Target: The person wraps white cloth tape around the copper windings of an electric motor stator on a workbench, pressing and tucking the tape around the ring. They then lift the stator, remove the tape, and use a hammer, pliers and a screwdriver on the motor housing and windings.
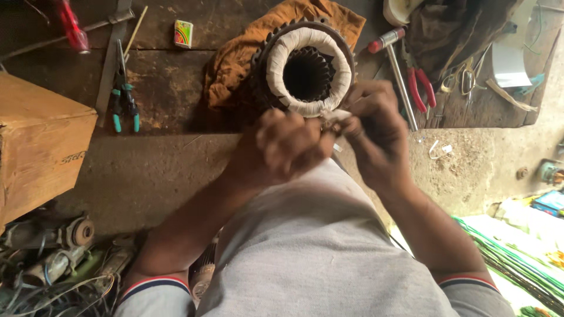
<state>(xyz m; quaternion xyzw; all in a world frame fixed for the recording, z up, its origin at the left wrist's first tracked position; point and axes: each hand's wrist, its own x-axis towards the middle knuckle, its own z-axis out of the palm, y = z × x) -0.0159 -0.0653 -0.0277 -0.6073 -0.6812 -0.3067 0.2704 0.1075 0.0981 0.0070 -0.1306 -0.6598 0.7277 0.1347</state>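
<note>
Motor stator stands on the table against an orange cloth, just beyond my chest. Left hand and right hand both pinch a strip of white tape at the near rim. Winding head looks wrapped white nearly all round; the near end remains loose, untied. Pliers lie well left.

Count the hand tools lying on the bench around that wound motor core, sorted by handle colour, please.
Teal-handled pliers: 1
Red-handled pliers: 1
Red-handled hammer: 1
Red-handled screwdriver: 1
Total: 4
</note>
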